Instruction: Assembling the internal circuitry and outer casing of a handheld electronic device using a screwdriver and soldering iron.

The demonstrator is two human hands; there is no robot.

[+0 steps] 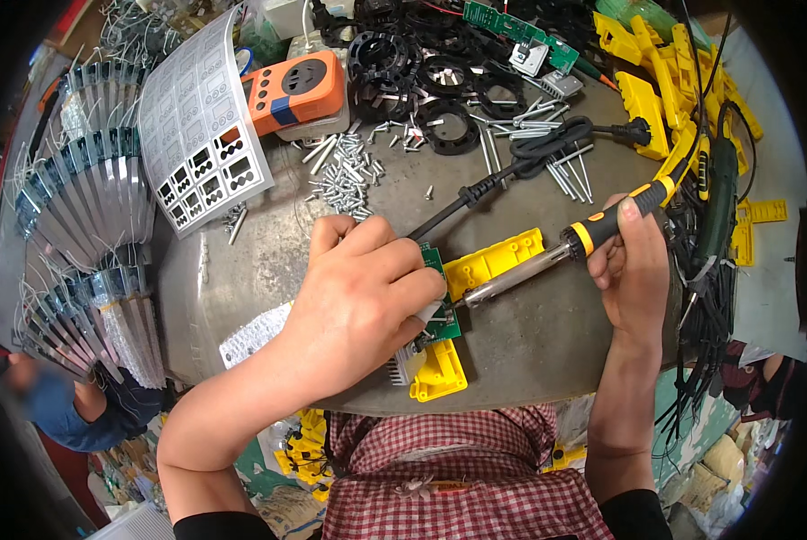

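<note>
My right hand (637,270) is wrapped round the black-and-yellow handle of a soldering iron (525,273). The iron slants down to the left, its tip at the edge of a green circuit board (445,328). Over that board my left hand (363,292) is closed, fingers curled down; whatever they pinch is hidden. A black power cable (453,209) runs in behind the left knuckles. Under and beside the board lies a yellow plastic housing (502,259), with another yellow part (440,373) nearer me. A finned metal heat sink (405,368) shows below my left fingers.
Loose screws (345,180) lie beyond my left hand, with black plastic rings (446,126) farther back. An orange meter (297,90) and a printed sheet (201,126) stand at far left. Yellow housings (642,99) pile up at far right, beside hanging black cables (705,297).
</note>
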